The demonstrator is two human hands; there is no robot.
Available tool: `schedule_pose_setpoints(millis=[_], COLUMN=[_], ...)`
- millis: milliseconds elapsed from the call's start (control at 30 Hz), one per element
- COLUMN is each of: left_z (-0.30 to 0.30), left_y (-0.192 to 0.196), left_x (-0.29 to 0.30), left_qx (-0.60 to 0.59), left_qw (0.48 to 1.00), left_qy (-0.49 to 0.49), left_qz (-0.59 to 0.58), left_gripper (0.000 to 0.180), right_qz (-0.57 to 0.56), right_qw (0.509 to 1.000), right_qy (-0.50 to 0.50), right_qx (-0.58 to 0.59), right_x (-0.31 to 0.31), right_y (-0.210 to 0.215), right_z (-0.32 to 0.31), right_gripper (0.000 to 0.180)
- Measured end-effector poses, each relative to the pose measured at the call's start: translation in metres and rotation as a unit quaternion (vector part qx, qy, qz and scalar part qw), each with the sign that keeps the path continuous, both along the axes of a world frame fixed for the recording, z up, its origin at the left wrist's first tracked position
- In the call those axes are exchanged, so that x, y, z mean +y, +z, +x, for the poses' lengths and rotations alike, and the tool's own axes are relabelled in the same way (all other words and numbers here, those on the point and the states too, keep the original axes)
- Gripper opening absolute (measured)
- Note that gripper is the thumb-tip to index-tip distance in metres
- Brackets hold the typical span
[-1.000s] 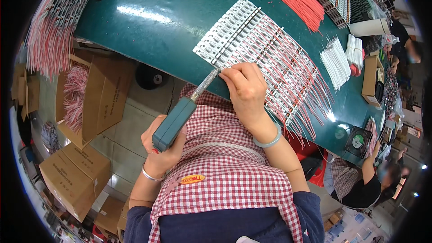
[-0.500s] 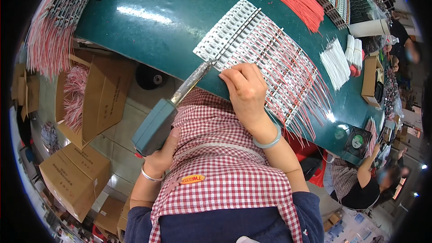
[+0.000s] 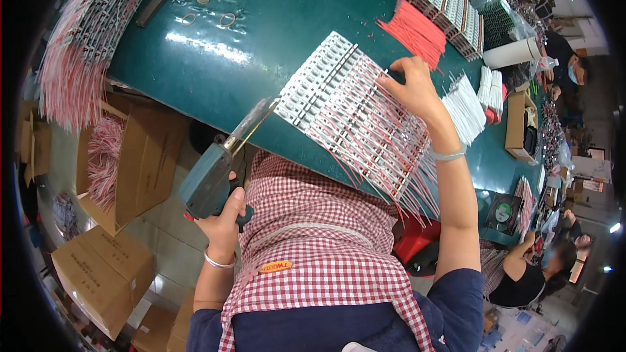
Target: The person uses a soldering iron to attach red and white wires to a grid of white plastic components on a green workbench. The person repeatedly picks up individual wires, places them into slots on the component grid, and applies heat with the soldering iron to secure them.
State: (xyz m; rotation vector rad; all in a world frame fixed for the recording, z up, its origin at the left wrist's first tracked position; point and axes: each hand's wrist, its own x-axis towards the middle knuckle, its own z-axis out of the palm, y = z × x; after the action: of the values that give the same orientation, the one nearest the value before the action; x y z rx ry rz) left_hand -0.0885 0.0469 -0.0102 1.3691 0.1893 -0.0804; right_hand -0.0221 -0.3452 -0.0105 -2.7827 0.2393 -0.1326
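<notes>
My left hand [image 3: 225, 221] is wrapped around the handle of a grey-green soldering gun [image 3: 207, 179]. Its long metal tip points up and right, ending beside the near left corner of a panel of small white circuit boards [image 3: 321, 81]. Rows of thin red and white wires [image 3: 372, 130] lie across the panel and trail over its near right side. My right hand [image 3: 417, 91] is over the far right edge of the panel, thumb and forefinger apart above the wire ends. Nothing shows between those fingers; the other fingers are partly hidden.
Beyond the panel lie red wires [image 3: 417, 34] and white wires [image 3: 464, 109]. Stacked panels [image 3: 443, 3] line the back; wired panels [image 3: 98, 32] hang at the left. Rubber bands [image 3: 227, 20] lie on the green table [image 3: 261, 0]. Cardboard boxes [image 3: 104, 274] stand below left. A co-worker [image 3: 521, 274] sits at right.
My right hand has moved from the panel's near edge to its far right edge, and its fingers have spread. The soldering gun has drawn slightly back from the panel. The view has shifted.
</notes>
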Motion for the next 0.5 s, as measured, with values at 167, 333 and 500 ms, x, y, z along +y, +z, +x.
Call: schedule_pose_setpoints(millis=[167, 333, 500], left_z=[0.004, 0.014, 0.031], left_y=[0.001, 0.009, 0.0], left_x=[0.001, 0.011, 0.037], left_qx=[0.001, 0.013, -0.025], left_qw=[0.999, 0.997, 0.987], left_qy=[0.036, 0.08, 0.155], left_qz=[-0.006, -0.017, -0.019], left_gripper=[0.03, 0.031, 0.038], right_qz=[0.066, 0.319, 0.443], right_qw=[0.994, 0.936, 0.868], right_qy=[0.017, -0.032, -0.027], right_qx=[0.083, 0.147, 0.221], right_x=[-0.007, -0.002, 0.034], right_y=[0.004, 0.017, 0.071], right_z=[0.01, 0.01, 0.023], right_gripper=[0.044, 0.046, 0.054])
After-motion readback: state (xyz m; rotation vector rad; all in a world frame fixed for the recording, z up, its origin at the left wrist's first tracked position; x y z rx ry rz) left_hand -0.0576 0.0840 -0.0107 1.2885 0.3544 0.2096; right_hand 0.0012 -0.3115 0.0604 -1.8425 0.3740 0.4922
